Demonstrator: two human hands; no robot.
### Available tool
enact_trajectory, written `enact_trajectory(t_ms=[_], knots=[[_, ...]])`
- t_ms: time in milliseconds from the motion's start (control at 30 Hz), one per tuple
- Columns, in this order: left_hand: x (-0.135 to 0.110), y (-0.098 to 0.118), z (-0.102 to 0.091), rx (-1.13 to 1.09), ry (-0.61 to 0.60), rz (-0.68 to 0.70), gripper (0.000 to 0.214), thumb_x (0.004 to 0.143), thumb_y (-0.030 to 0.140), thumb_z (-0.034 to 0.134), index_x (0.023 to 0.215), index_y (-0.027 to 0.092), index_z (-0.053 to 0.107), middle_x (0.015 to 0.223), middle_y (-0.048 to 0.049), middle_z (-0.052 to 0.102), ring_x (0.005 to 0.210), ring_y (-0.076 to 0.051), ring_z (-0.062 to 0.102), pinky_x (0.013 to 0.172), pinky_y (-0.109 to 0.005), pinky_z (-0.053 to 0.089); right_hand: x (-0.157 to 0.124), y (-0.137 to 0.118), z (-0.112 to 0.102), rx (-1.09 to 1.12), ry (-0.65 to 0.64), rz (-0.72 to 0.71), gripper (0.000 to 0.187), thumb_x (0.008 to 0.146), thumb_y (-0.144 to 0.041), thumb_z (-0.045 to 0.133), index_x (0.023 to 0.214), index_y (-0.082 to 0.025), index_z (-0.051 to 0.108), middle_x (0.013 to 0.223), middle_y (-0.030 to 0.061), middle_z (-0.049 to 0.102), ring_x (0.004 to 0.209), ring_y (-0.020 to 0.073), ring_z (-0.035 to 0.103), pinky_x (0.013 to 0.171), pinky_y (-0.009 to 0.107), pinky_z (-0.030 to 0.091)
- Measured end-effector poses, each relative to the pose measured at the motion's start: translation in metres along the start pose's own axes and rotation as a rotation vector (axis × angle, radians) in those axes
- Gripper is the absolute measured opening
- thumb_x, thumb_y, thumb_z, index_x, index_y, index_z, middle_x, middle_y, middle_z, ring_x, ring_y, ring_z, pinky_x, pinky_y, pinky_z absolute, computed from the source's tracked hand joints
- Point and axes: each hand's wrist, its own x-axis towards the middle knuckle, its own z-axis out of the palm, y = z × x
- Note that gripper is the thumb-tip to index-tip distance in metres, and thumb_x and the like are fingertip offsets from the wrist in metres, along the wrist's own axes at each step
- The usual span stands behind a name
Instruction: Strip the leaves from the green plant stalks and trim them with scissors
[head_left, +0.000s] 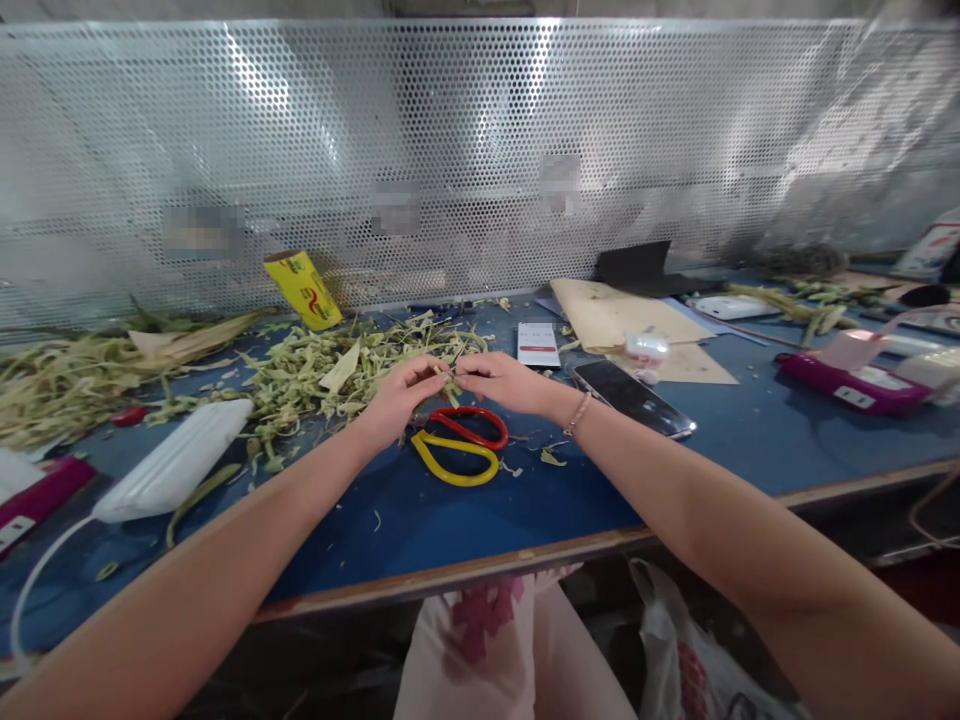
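My left hand [403,395] and my right hand [504,382] meet over the table, fingertips pinched on a small green piece of plant [451,388] between them. Its exact kind is hard to make out. Just below my fingers lies a pair of scissors [457,478] with one red and one yellow handle loop; the blades are mostly hidden under the left hand. A loose heap of pale green plant pieces [300,365] spreads left of and behind my left hand. Beside my right wrist rests a dark smartphone [636,398].
A white power bank with a cable [176,460] lies at left. Behind the heap leans a yellow packet [304,290]. Brown paper [622,325] and a small white card [538,344] lie beyond my right hand. A perforated metal screen [465,130] closes off the back; a magenta device [851,382] sits at right.
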Motion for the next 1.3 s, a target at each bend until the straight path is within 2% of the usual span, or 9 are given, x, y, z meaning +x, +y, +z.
enact_trajectory(t_ms=[133, 333, 567, 733, 900, 1033, 1133, 1300], knots=[[0.002, -0.002, -0.002, -0.09, 0.034, -0.05, 0.015, 0.065, 0.027, 0.066, 0.073, 0.015, 0.062, 0.063, 0.0019, 0.055, 0.058, -0.008, 0.049, 0.057, -0.021, 0.036, 0.0, -0.001, -0.001, 0.127, -0.024, 0.022, 0.024, 0.082, -0.025, 0.041, 0.059, -0.017, 0.038, 0.055, -0.0044, 0.041, 0.054, 0.0083, 0.038, 0.056, 0.023, 0.028], [0.001, 0.005, 0.0, -0.124, -0.026, -0.112, 0.018, 0.057, 0.024, 0.073, 0.068, 0.015, 0.061, 0.06, 0.0028, 0.052, 0.056, -0.007, 0.046, 0.052, -0.019, 0.034, 0.002, 0.006, 0.001, 0.28, -0.067, -0.004, 0.024, 0.08, -0.029, 0.043, 0.059, -0.017, 0.04, 0.053, -0.0039, 0.042, 0.052, 0.0084, 0.038, 0.055, 0.023, 0.03], [0.003, 0.003, -0.001, -0.076, -0.032, -0.191, 0.023, 0.055, 0.029, 0.074, 0.064, 0.015, 0.059, 0.054, 0.0029, 0.048, 0.05, -0.007, 0.043, 0.048, -0.021, 0.033, 0.001, 0.006, 0.003, 0.15, -0.05, -0.04, 0.024, 0.082, -0.029, 0.043, 0.061, -0.016, 0.041, 0.056, -0.0044, 0.037, 0.055, 0.0077, 0.035, 0.055, 0.022, 0.027], [0.003, 0.004, -0.003, 0.075, -0.043, -0.192, 0.024, 0.058, 0.033, 0.071, 0.065, 0.015, 0.057, 0.051, 0.0034, 0.046, 0.047, -0.007, 0.04, 0.046, -0.021, 0.028, 0.001, 0.007, 0.005, 0.04, -0.024, -0.065, 0.028, 0.082, -0.03, 0.042, 0.059, -0.017, 0.036, 0.055, -0.0047, 0.034, 0.055, 0.0074, 0.032, 0.055, 0.022, 0.025], [0.003, 0.006, -0.005, 0.241, -0.075, -0.22, 0.022, 0.065, 0.036, 0.062, 0.064, 0.015, 0.055, 0.048, 0.0043, 0.044, 0.043, -0.007, 0.036, 0.044, -0.021, 0.024, 0.002, 0.007, 0.006, 0.02, -0.057, -0.083, 0.024, 0.082, -0.027, 0.04, 0.06, -0.017, 0.037, 0.057, -0.0043, 0.036, 0.055, 0.0073, 0.033, 0.055, 0.022, 0.025], [0.004, 0.005, -0.006, 0.282, -0.093, -0.245, 0.021, 0.065, 0.033, 0.062, 0.062, 0.014, 0.054, 0.046, 0.0054, 0.041, 0.042, -0.005, 0.033, 0.043, -0.02, 0.022, 0.002, 0.006, 0.008, 0.049, -0.083, -0.059, 0.024, 0.08, -0.026, 0.042, 0.059, -0.017, 0.037, 0.056, -0.0044, 0.037, 0.055, 0.0072, 0.033, 0.055, 0.022, 0.025], [0.003, 0.006, -0.004, 0.179, -0.072, -0.295, 0.019, 0.064, 0.031, 0.064, 0.062, 0.014, 0.054, 0.047, 0.0056, 0.043, 0.042, -0.005, 0.035, 0.043, -0.019, 0.025, 0.002, 0.006, 0.009, 0.071, -0.079, -0.045, 0.023, 0.08, -0.026, 0.041, 0.059, -0.017, 0.038, 0.056, -0.0045, 0.036, 0.055, 0.0075, 0.033, 0.055, 0.022, 0.026], [0.002, 0.01, -0.001, -0.143, -0.067, -0.346, 0.018, 0.06, 0.025, 0.069, 0.067, 0.013, 0.057, 0.058, 0.001, 0.057, 0.052, -0.008, 0.053, 0.051, -0.02, 0.042, 0.002, 0.004, 0.006, 0.135, -0.047, -0.03, 0.022, 0.079, -0.026, 0.042, 0.06, -0.017, 0.039, 0.056, -0.0043, 0.037, 0.057, 0.0085, 0.035, 0.058, 0.023, 0.028]])
